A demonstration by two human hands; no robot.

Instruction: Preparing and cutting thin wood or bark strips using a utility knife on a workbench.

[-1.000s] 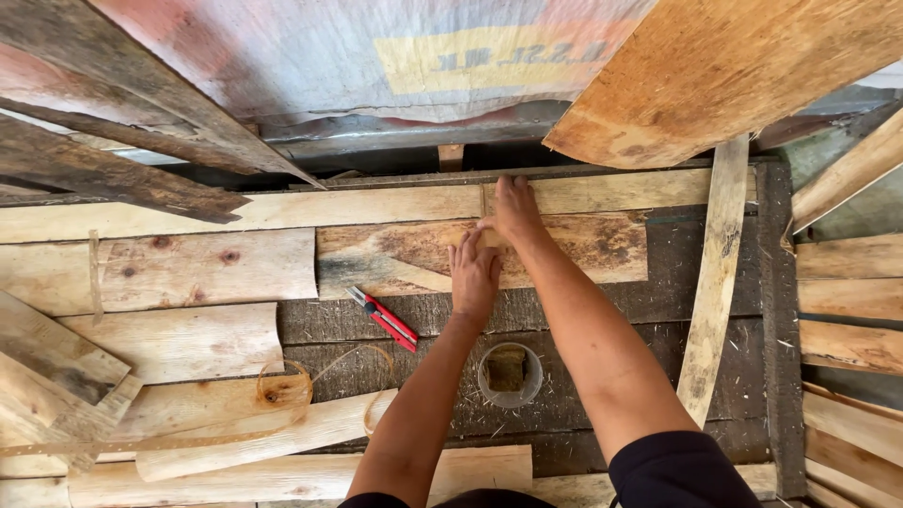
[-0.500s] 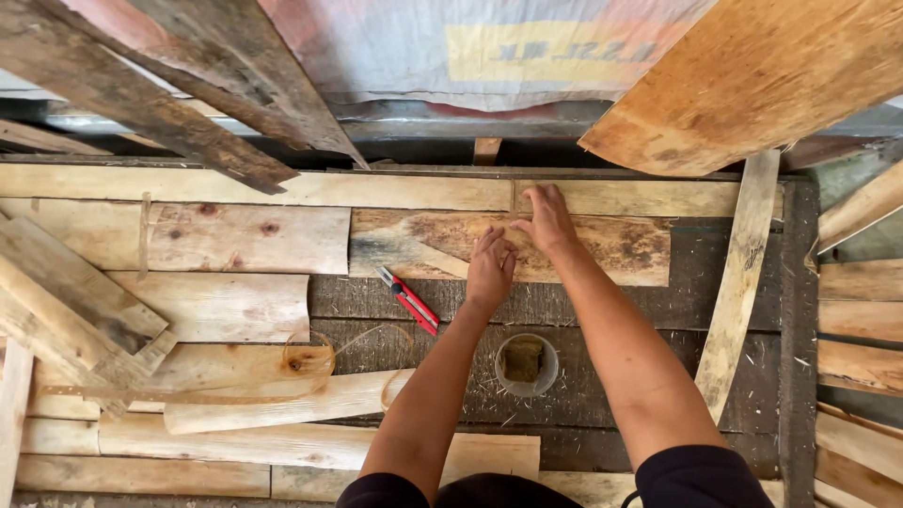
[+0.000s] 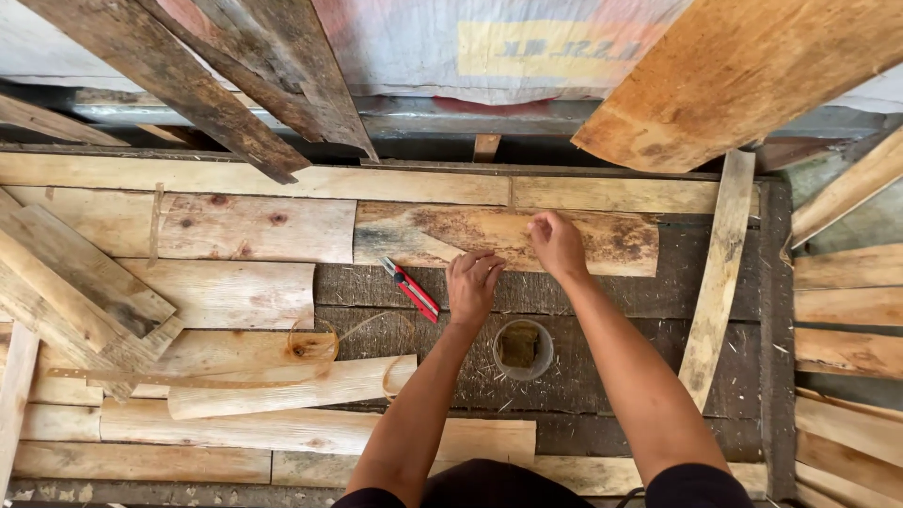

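Note:
A brown-stained slab of thin wood (image 3: pixel 451 235) lies across the dark plank bench. My right hand (image 3: pixel 557 245) rests on top of it, fingertips bunched together against its surface. My left hand (image 3: pixel 473 284) sits just below the slab's lower edge with its fingers curled under, knuckles touching that edge. I cannot see anything inside either hand. A red and black utility knife (image 3: pixel 411 288) lies on the dark planks just left of my left hand. A round hole (image 3: pixel 522 348) in the bench opens between my forearms.
Pale wood slabs (image 3: pixel 254 228) are laid in rows to the left, with a curled strip (image 3: pixel 292 386) near the front. A long narrow strip (image 3: pixel 717 282) lies at the right. Rough boards (image 3: pixel 216 85) and a wide orange plank (image 3: pixel 743 66) lean overhead.
Both hands have drawn back toward me along the stained slab, and their fingers went from stretched out to curled. My view has shifted slightly to the left.

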